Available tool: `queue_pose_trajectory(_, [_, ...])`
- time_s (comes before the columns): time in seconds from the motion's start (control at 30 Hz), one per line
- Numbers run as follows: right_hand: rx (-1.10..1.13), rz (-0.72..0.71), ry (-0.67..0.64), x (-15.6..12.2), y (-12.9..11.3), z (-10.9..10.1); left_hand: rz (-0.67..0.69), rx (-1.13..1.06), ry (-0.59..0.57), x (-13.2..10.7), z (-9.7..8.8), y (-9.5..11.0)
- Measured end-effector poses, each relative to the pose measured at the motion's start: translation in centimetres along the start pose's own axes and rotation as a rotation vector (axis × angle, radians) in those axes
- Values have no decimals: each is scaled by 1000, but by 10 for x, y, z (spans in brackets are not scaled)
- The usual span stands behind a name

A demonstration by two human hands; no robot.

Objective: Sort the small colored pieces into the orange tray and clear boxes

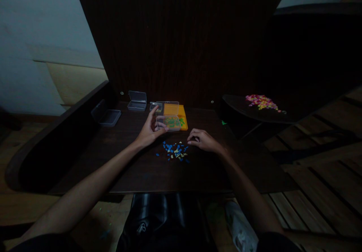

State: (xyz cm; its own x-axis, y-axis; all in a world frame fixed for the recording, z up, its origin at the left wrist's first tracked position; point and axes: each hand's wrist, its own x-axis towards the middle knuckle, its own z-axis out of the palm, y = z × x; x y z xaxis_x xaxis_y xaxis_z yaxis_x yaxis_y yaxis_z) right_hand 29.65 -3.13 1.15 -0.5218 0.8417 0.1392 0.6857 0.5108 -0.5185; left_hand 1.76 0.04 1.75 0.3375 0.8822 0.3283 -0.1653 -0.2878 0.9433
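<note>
My left hand (pixel 149 129) reaches across the dark table (pixel 135 169) and grips the side of a small clear box (pixel 169 120) that holds green pieces, thumb at its near edge. My right hand (pixel 202 139) rests on the table with fingers curled and pinched at the right edge of a small pile of blue and yellow pieces (pixel 175 151). What the fingertips pinch is too small to see. An orange box (pixel 181 116) sits behind and under the clear box.
Two empty clear boxes with open lids lie at the back left (pixel 107 116) and back centre (pixel 137 102). A pile of pink and yellow pieces (pixel 261 102) lies on a dark shelf at the right. A dark panel rises behind the table.
</note>
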Motion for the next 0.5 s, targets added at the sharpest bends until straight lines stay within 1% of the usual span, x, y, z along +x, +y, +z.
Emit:
queue_pose_trajectory(0.2, [5,15,19,-1,0,0,-6,4,7,-1,1,1])
queue_pose_trajectory(0.37, [23,-65,-10,-2,-5,0,6,11,0,-1,1,2])
queue_pose_trajectory(0.5, [35,-129,-10,-1,-3,3,9,2,8,-1,1,2])
